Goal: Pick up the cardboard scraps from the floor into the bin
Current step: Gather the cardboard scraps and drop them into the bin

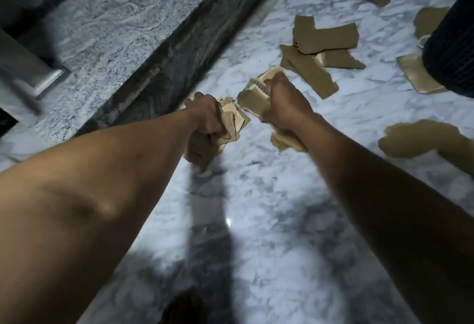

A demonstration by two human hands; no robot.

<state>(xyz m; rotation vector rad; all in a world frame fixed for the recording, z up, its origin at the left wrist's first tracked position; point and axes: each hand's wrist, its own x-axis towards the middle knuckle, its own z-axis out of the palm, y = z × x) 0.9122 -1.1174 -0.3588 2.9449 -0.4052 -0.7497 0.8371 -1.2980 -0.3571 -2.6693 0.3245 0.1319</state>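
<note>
Left hand: the left hand (207, 118) has its fingers (218, 132) clamped round a crumpled wad of cardboard (225, 121).
Right hand: the right hand (284, 103) has its fingers curled tight on a folded cardboard bundle (252, 98).
Scraps: loose cardboard scraps (320, 39) lie on the marble floor (256, 221) beyond the right fingers.
Bin: the dark mesh bin (454, 49) stands well right of both hands.
Risk: both fists look full, so torn edges could slip out on the way to the bin, or pieces could miss its mouth.
Cause: uneven, springy pieces held only by squeeze.
</note>
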